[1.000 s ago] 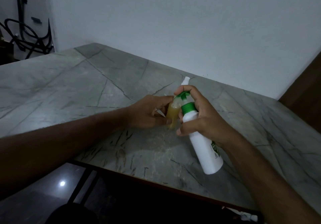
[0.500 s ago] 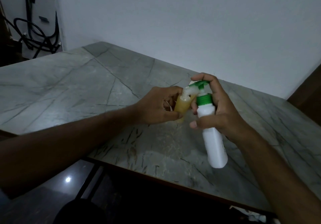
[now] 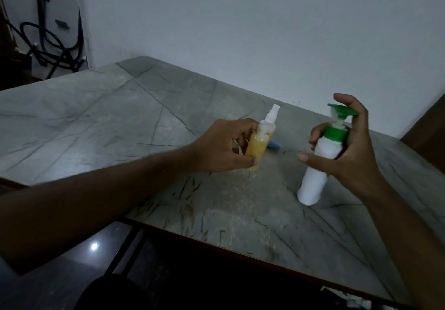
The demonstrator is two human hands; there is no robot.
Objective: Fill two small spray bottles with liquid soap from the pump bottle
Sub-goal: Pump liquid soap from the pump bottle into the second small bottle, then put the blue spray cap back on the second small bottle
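My left hand (image 3: 224, 145) grips a small clear bottle (image 3: 257, 149) full of yellow soap, open at the neck, held just above the table. Right behind it stands a second small spray bottle (image 3: 343, 119), its white spray head on and yellow liquid inside. My right hand (image 3: 346, 151) holds the white pump bottle (image 3: 317, 165) tilted in the air, fingers over its green pump head (image 3: 342, 112). The pump nozzle is well apart from the small bottle. A blue object (image 3: 274, 145) lies partly hidden behind the small bottles.
The grey marble table (image 3: 120, 127) runs to the white wall; its near edge crosses the lower middle. Black hoses hang at the far left. A dark wooden surface stands at the right edge. Dark floor lies below the table.
My right hand pulled the pump bottle away to the right, off the small bottle's mouth. My left hand kept the yellow bottle, and the second spray bottle behind came into sight.
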